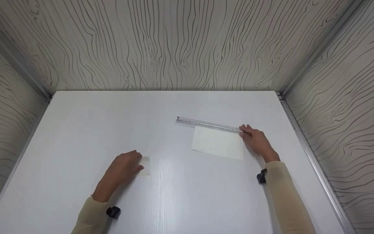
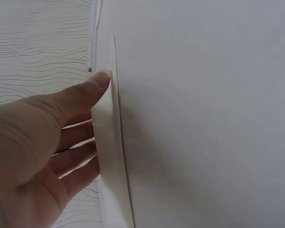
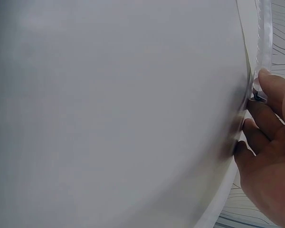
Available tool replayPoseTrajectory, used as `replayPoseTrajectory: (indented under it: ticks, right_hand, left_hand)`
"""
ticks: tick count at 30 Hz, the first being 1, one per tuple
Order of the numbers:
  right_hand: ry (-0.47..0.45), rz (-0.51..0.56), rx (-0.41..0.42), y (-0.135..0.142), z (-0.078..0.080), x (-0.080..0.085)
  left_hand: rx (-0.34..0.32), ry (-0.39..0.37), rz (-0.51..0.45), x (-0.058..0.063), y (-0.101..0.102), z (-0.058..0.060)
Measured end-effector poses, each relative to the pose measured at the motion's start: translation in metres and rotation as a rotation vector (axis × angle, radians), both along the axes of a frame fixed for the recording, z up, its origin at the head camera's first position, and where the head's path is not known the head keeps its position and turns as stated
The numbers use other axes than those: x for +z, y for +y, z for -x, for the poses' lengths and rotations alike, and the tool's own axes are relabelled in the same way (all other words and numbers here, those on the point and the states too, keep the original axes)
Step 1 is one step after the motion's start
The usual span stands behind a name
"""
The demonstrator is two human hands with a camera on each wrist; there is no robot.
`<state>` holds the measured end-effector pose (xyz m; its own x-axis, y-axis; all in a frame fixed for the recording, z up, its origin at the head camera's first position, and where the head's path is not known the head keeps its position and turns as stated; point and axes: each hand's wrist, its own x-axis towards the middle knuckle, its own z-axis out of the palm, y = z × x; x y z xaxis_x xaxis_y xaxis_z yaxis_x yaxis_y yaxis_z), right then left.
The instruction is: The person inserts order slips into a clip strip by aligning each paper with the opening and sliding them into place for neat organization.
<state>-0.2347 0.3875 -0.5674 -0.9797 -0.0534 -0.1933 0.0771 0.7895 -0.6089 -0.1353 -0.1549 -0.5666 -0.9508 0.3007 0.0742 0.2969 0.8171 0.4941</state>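
My left hand [image 1: 122,169] holds a small piece of cream paper [image 1: 145,166] between thumb and fingers, left of the table's middle. In the left wrist view the thumb lies at the edge of this paper [image 2: 107,147], with the other fingers behind it. To the right, my right hand [image 1: 257,141] pinches the right end of a clear ruler [image 1: 213,125]. That ruler slants along the far edge of a larger cream sheet [image 1: 218,143]. In the right wrist view the thumb presses on the end of the ruler [image 3: 264,42], and the other fingers are bent near the tabletop.
Both papers are over a white table [image 1: 86,130]. A wood-patterned panel [image 1: 161,45] rises behind it, and similar panels stand at both sides. Metal rails [image 1: 317,172] run along the side edges. Each wrist carries a small black device [image 1: 113,212].
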Motion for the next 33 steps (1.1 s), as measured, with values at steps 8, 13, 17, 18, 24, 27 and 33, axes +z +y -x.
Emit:
replayPoseTrajectory:
  ticks: [8, 13, 17, 18, 24, 27, 33]
  right_hand:
    - [-0.005, 0.0, 0.001, 0.0, 0.0, 0.001]
    - [-0.017, -0.002, -0.01, -0.003, -0.001, 0.002]
    - [-0.016, 0.001, -0.011, -0.004, -0.001, 0.002]
    - [-0.015, 0.002, -0.012, -0.003, -0.001, 0.002]
    - [-0.01, -0.007, -0.001, -0.002, -0.001, 0.001]
    - [-0.004, -0.018, 0.004, -0.002, -0.002, 0.0]
    - [0.01, -0.033, 0.004, -0.002, -0.001, 0.001]
  left_hand:
    - [0.037, 0.036, 0.068, 0.004, 0.005, 0.003]
    - [0.048, 0.045, 0.013, 0.008, 0.007, 0.005]
    - [0.064, -0.007, -0.098, 0.012, 0.008, 0.009]
    - [0.071, -0.029, -0.134, 0.013, 0.008, 0.011]
    - [0.173, -0.198, -0.329, 0.016, 0.009, 0.019]
    - [0.205, -0.23, -0.373, 0.016, 0.011, 0.022]
    - [0.249, -0.248, -0.408, 0.014, 0.015, 0.024]
